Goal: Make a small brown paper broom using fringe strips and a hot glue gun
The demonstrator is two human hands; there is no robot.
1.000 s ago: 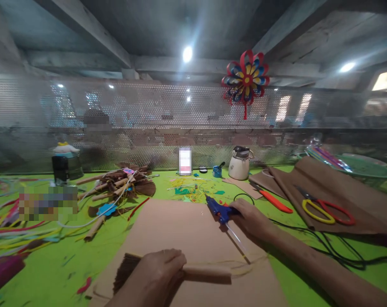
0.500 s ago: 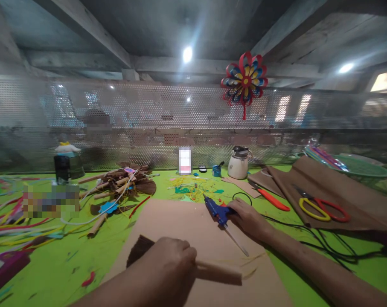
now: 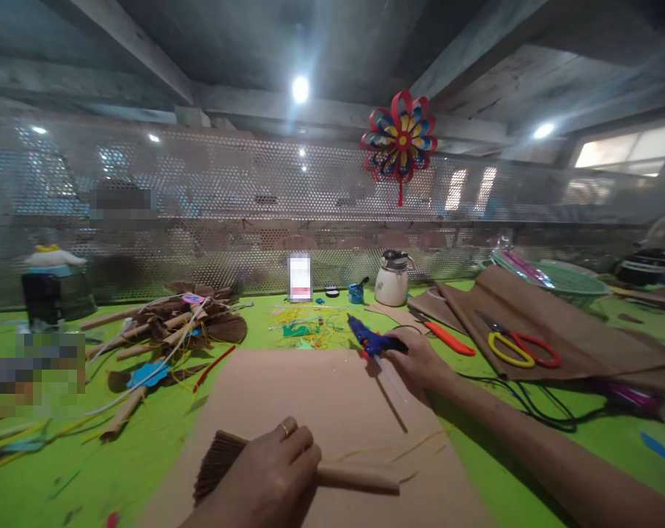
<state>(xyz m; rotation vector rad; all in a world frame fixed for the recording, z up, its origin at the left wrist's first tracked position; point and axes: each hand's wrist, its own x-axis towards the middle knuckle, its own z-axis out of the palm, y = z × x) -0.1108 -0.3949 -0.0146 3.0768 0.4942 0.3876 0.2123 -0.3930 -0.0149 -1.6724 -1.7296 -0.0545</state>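
My left hand (image 3: 280,462) is wrapped round a small paper broom (image 3: 359,477) that lies low over a brown cardboard sheet (image 3: 277,389). The broom's dark pleated head sticks out to the left of the hand, and its rolled handle to the right. Thin yellow strands (image 3: 417,445) lie by the handle's end. In my right hand (image 3: 423,361) is a blue hot glue gun (image 3: 369,339), gripped by its handle above the sheet's far right edge. Its nozzle points away and to the left; a clear glue stick (image 3: 391,380) juts from the back.
A pile of similar brooms (image 3: 183,326) lies at left. To the right are a red cutter (image 3: 450,338), scissors (image 3: 530,350) on folded brown paper (image 3: 574,323), and black cables (image 3: 535,411). A white jug (image 3: 391,282) and a blue pot (image 3: 356,294) stand behind, before a perforated screen (image 3: 227,183).
The view has turned to the right, so the surroundings sit further left. The glue gun has lifted off a little, and its nozzle has tilted up. Both hands keep their holds.
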